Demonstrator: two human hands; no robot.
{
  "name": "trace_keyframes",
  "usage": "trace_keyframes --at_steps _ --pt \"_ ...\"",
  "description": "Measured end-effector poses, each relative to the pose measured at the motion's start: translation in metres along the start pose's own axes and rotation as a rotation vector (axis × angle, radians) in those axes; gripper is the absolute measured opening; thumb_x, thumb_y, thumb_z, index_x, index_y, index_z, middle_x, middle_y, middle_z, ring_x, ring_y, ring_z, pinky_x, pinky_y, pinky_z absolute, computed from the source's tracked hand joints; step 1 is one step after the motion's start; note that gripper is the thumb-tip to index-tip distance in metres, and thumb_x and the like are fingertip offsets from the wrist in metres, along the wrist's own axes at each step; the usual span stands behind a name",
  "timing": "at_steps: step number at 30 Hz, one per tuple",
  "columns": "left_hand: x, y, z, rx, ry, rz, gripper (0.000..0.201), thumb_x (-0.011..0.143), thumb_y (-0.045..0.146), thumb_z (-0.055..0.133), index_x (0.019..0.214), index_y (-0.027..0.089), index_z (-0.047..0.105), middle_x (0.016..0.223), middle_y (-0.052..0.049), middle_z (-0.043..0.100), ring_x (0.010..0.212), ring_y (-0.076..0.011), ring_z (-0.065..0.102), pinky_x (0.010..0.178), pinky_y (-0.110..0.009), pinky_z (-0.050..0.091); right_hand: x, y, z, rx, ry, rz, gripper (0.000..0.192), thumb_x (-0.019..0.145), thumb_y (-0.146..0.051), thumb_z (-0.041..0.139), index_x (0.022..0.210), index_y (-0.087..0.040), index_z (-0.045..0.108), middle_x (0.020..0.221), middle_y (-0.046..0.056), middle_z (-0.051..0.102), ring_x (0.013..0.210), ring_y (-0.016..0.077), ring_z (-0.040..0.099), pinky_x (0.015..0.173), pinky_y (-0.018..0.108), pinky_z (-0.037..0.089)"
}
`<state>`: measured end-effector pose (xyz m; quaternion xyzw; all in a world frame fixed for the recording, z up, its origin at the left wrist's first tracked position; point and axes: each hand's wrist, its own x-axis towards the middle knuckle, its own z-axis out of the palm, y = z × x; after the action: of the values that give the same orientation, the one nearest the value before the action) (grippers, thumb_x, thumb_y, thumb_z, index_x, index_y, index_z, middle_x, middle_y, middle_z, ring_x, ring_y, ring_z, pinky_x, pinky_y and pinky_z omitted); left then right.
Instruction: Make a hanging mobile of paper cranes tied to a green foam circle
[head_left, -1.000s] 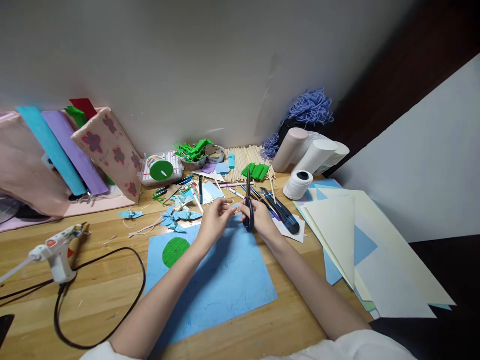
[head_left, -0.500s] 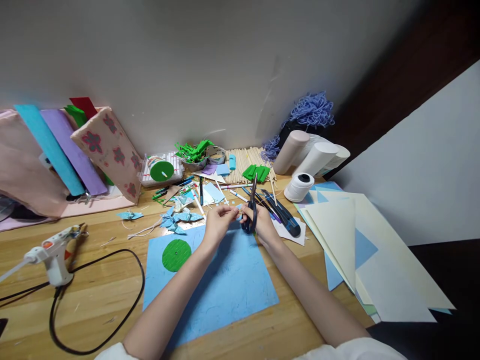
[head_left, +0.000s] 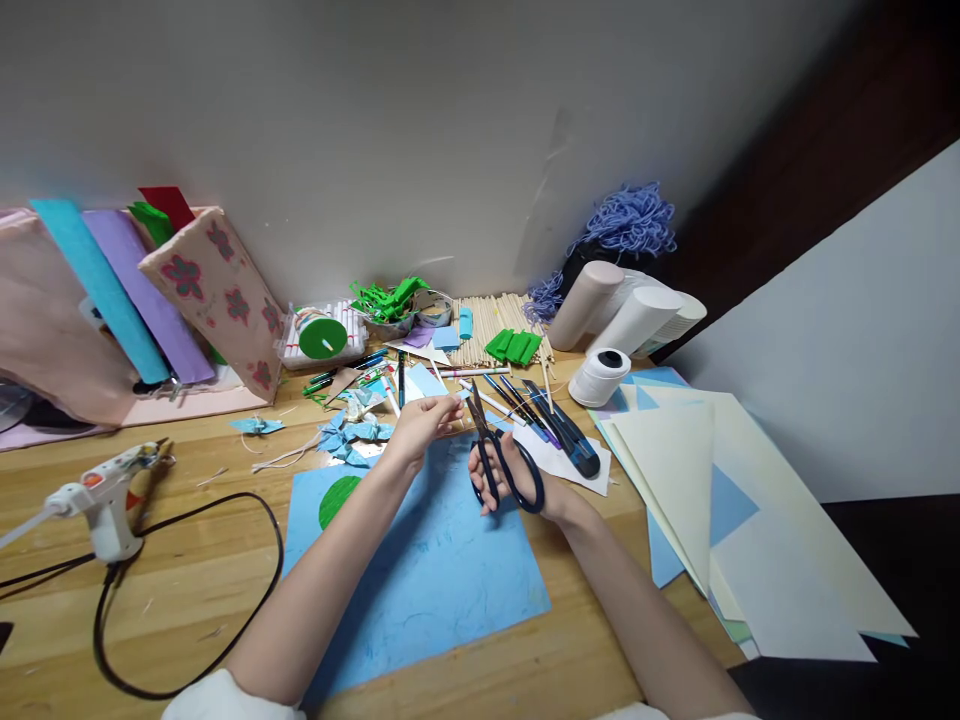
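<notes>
My right hand (head_left: 521, 475) has its fingers in the dark handles of a pair of scissors (head_left: 492, 440), with the blades pointing up and slightly apart. Just left of the blade tips, my left hand (head_left: 420, 430) is closed in a pinch. Whatever lies between its fingertips is too small to make out. Both hands are above a blue sheet (head_left: 442, 570). A green disc (head_left: 339, 500) rests on that sheet, partly covered by my left forearm. Folded blue paper pieces (head_left: 346, 435) with pale strings lie left of my left hand.
A glue gun (head_left: 109, 510) and its looped cable are at left. A utility knife (head_left: 566, 435), pens and a white thread spool (head_left: 600, 375) lie to the right, near stacked paper sheets (head_left: 772, 540). Wooden sticks (head_left: 487, 325) and a pink flowered box (head_left: 225, 290) stand along the wall.
The scissors have turned from nearly upright and closed to spread handles and parted blades, with my right hand now in the handles. My left hand has shifted slightly left and up, still pinching.
</notes>
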<state>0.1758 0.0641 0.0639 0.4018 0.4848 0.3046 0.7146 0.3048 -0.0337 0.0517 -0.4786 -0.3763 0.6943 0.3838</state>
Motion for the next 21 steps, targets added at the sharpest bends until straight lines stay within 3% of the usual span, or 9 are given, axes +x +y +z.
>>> trace_keyframes --at_steps 4,14,21 --pt "-0.001 0.000 0.003 0.041 0.040 -0.050 0.024 0.056 0.036 0.073 0.064 0.013 0.068 0.063 -0.002 0.064 0.058 -0.0069 0.054 0.054 -0.016 0.037 -0.005 0.003 0.000 -0.153 0.021 -0.012 0.061 0.073 -0.075 0.031 0.083 -0.017 0.047 0.059 -0.005 0.048 0.044 0.0072 0.049 0.050 0.024 0.051" --pt "0.001 -0.004 0.007 0.060 0.039 -0.092 0.021 0.054 0.032 0.073 0.056 0.012 0.065 0.056 -0.001 0.061 0.055 -0.0061 0.052 0.052 -0.016 0.036 0.000 0.010 -0.001 -0.260 0.105 -0.008 0.054 0.077 -0.071 0.031 0.079 -0.019 0.043 0.052 -0.008 0.039 0.037 0.0060 0.042 0.041 0.022 0.047" --pt "0.006 -0.006 0.006 0.043 0.032 -0.136 0.017 0.059 0.023 0.071 0.052 0.011 0.061 0.055 -0.001 0.061 0.059 -0.0066 0.058 0.053 -0.014 0.038 0.000 0.017 0.003 -0.437 0.197 -0.043 0.050 0.079 -0.068 0.034 0.066 -0.020 0.038 0.049 -0.006 0.042 0.035 0.0092 0.049 0.035 0.020 0.041"
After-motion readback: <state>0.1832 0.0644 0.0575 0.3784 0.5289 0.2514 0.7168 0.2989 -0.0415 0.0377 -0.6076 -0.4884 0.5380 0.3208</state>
